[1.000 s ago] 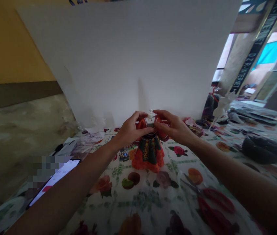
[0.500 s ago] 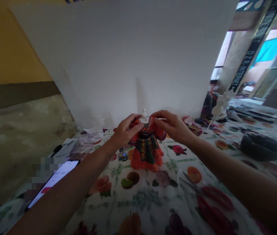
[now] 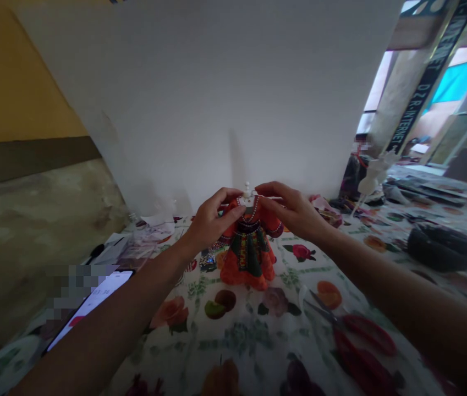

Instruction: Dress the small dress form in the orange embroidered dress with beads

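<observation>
The fingers of the left hand and right hand are clamped on the shoulders of a dressed doll figure, thumbs in front. It stands upright between them on the surface, a white knobbed peg at its neck, its orange skirt overlaid with dark green panels. Beneath lies a fruit-and-flower-print tablecloth. Red-handled scissors lie nearer, toward the right forearm; a lit smartphone lies beside the left. A white panel rises behind.
</observation>
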`<control>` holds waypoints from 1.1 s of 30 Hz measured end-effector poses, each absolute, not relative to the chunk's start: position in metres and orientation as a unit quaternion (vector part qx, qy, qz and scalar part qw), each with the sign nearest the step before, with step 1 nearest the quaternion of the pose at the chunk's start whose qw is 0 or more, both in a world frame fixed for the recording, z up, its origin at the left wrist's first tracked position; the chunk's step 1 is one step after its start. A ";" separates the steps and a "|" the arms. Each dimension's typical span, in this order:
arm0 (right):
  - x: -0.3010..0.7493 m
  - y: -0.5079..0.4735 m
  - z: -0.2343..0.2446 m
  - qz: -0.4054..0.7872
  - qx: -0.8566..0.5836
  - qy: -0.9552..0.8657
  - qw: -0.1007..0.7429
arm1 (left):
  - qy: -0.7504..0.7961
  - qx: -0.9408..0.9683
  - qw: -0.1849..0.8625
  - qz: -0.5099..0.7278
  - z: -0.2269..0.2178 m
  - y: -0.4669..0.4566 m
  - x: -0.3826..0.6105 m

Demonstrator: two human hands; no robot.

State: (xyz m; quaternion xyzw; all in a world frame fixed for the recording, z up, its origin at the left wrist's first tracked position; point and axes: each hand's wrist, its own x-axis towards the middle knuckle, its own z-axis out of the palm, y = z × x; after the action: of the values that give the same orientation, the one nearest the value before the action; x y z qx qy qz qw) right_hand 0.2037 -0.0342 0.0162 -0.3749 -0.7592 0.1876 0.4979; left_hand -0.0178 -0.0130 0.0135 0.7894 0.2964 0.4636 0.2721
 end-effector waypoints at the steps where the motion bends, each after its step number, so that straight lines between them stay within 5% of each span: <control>1: 0.204 -0.034 0.016 0.189 -0.373 -0.759 0.499 | 0.298 0.793 0.262 0.462 0.015 -0.014 -0.018; 13: 0.199 -0.043 0.019 0.147 -0.346 -0.751 0.543 | 0.313 0.808 0.089 0.492 0.019 -0.025 -0.015; 33: 0.199 -0.047 0.019 0.112 -0.358 -0.757 0.535 | 0.289 0.825 0.059 0.481 0.021 -0.027 -0.014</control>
State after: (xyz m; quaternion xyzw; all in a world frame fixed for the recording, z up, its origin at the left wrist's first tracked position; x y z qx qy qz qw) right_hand 0.1986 -0.0468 0.0187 -0.3576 -0.7570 0.1117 0.5353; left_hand -0.0140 -0.0274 0.0213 0.8252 0.2894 0.4815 0.0591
